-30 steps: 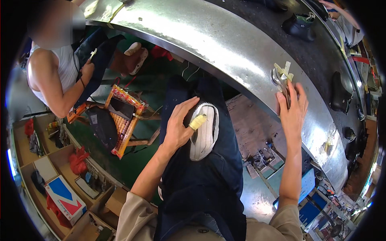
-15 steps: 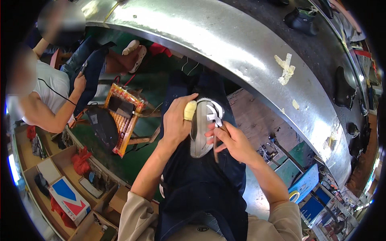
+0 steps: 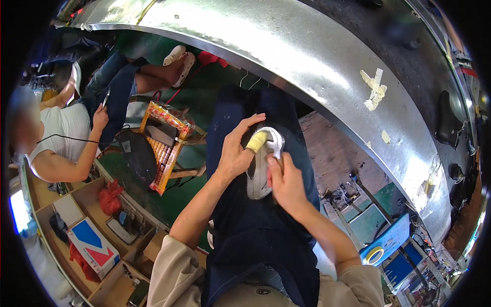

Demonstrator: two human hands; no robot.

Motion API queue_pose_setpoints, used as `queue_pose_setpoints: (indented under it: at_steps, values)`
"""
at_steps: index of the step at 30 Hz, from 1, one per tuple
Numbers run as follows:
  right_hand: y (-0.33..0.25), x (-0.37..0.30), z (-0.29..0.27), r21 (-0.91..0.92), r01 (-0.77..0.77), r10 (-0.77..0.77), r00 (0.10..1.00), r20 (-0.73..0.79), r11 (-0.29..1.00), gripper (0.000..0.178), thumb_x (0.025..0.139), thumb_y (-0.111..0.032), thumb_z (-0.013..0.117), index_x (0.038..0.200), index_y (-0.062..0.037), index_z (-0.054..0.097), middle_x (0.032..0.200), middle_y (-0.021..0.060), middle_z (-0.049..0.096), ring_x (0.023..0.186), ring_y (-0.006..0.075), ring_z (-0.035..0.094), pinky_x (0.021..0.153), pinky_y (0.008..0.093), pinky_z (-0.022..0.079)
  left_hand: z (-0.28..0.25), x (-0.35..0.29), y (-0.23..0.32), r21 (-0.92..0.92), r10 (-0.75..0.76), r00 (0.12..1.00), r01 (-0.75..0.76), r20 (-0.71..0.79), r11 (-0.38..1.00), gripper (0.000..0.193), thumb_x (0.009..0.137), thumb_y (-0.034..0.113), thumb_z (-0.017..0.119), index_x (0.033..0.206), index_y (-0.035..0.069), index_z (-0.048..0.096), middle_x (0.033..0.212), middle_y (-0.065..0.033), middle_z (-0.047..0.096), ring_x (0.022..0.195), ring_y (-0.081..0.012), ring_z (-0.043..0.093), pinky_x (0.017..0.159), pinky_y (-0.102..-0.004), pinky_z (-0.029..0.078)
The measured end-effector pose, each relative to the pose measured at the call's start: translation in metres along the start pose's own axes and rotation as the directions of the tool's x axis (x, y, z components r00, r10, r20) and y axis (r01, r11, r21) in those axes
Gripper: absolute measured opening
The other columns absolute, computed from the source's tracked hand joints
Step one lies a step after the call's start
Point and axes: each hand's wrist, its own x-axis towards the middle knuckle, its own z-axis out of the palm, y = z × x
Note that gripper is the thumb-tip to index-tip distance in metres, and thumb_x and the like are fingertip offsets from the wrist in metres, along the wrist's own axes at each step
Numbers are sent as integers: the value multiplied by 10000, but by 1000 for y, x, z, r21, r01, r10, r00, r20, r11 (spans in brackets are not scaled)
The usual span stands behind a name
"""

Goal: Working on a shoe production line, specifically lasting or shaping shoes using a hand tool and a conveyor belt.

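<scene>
A shoe [image 3: 257, 180] lies bottom up on my lap, its grey sole facing me. My left hand [image 3: 236, 153] grips its far left side, one finger wrapped in yellow tape [image 3: 257, 140] and pressed near the far end. My right hand [image 3: 289, 183] is closed round the brown handles of a bright metal tool that looks like pincers [image 3: 277, 143]. The tool's curved head rests at the shoe's far end, close to the taped finger. What its jaws grip is hidden. Dark blue apron cloth [image 3: 255, 230] covers my lap under the shoe.
A long metal bench [image 3: 286, 51] curves across ahead, with a black boot [image 3: 448, 120] beyond it. To the left, a bamboo stool [image 3: 166, 148] holds a dark bag [image 3: 137, 158]; a co-worker [image 3: 66, 133] sits past it. Wooden compartments [image 3: 84, 197] stand lower left, a blue board [image 3: 391, 238] lower right.
My right hand has closed round the tool's handles, which were spread before, and its head now sits at the shoe's far end. The taped left finger has shifted onto the shoe's far end.
</scene>
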Motion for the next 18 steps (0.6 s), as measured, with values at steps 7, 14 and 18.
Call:
queue_pose_setpoints:
  at_steps: [7,14,18]
  values:
    - [-35,2,-34,153,-246,200,944,264,957,287,1106,-245,474,1257,-15,556,936,97,727,706,153,702,551,291,532,-7,-9,6,81,-11,1000,9,29,997,404,982,84,654,1380,30,611,1440,-128,619,1392,-256,538,1180,-402,384]
    - [-26,-5,-36,20,-220,205,935,290,975,245,1097,-253,503,1108,-12,542,746,106,680,614,206,688,538,363,481,3,-2,24,172,127,990,-137,66,976,442,891,42,692,1331,27,647,1399,-148,648,1355,-312,572,1165,-408,398]
    - [8,-12,5,12,-68,68,997,-42,998,224,1092,-239,522,1146,-22,532,700,123,631,607,288,665,605,415,504,-2,7,22,236,211,969,-236,126,943,452,848,5,674,1300,25,662,1361,-150,670,1315,-329,597,1136,-409,424]
